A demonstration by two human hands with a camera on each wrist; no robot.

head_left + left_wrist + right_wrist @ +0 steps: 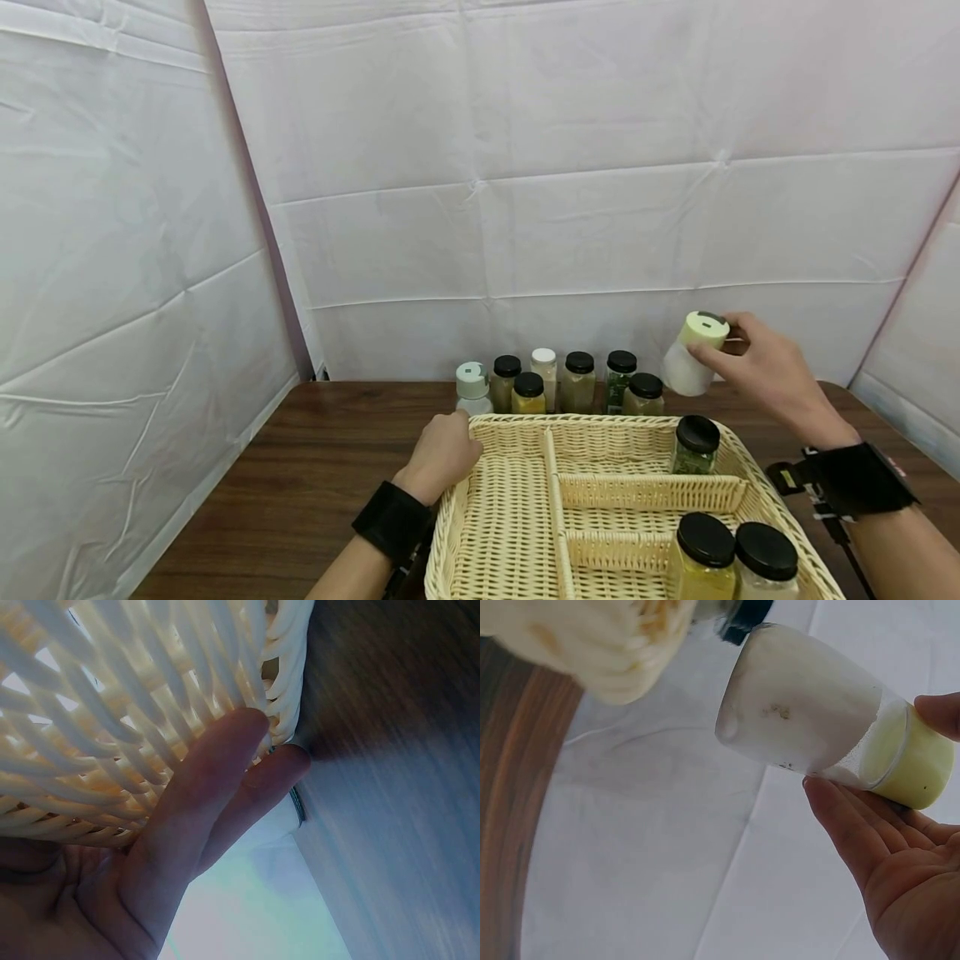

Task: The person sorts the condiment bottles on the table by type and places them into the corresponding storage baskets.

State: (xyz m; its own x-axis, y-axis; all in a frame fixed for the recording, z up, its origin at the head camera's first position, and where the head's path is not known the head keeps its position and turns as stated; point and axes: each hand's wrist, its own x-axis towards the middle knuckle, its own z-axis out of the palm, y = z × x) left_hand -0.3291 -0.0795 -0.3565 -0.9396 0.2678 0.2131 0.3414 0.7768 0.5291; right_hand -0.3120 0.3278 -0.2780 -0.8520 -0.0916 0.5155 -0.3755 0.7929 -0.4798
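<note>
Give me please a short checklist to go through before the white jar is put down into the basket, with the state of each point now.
1. Right hand holds the white jar firmly: ok, fingers pinch it at the lid end.
2. Jar lid closed: cannot tell.
3. Jar upright: not ok, it is tilted in the air.
4. Left hand steadies the basket: ok, it rests on the far left corner.
5. Free room in the basket: ok, the long left compartment is bare.
6. Jars in the back row standing clear: ok.
</note>
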